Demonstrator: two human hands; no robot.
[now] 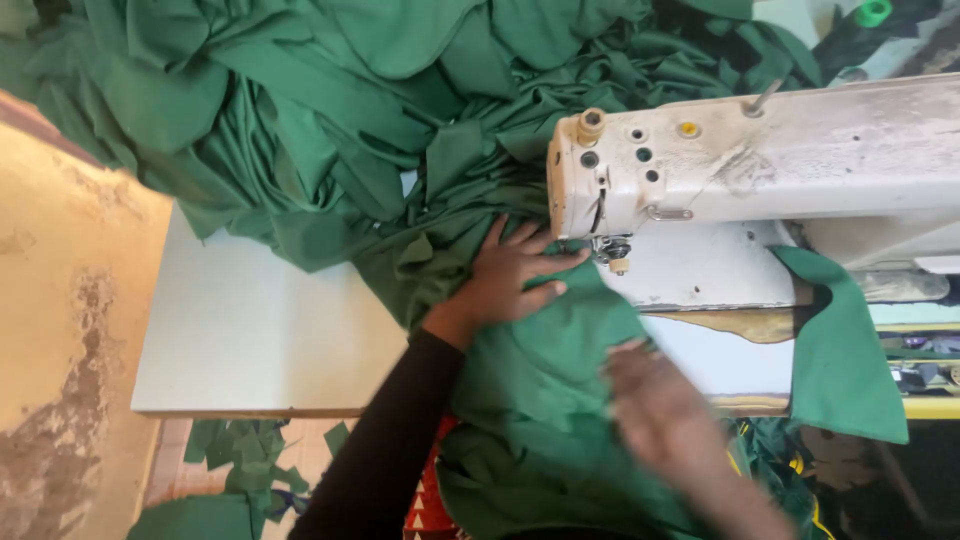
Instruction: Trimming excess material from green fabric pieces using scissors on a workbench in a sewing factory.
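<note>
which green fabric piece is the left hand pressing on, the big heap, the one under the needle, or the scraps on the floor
The left hand presses flat on the green piece under the needle, beside the sewing machine head; the heap lies behind, the floor scraps below.

Sewing workshop, industrial sewing machine (760,170), heaped green fabric (330,110), offcuts (245,465) on floor

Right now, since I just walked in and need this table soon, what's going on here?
A person is working green fabric at a white sewing machine. The left hand presses the cloth flat beside the needle; the right hand, blurred, lies on it nearer the body. More green cloth is heaped behind, with scraps on the floor.
</note>
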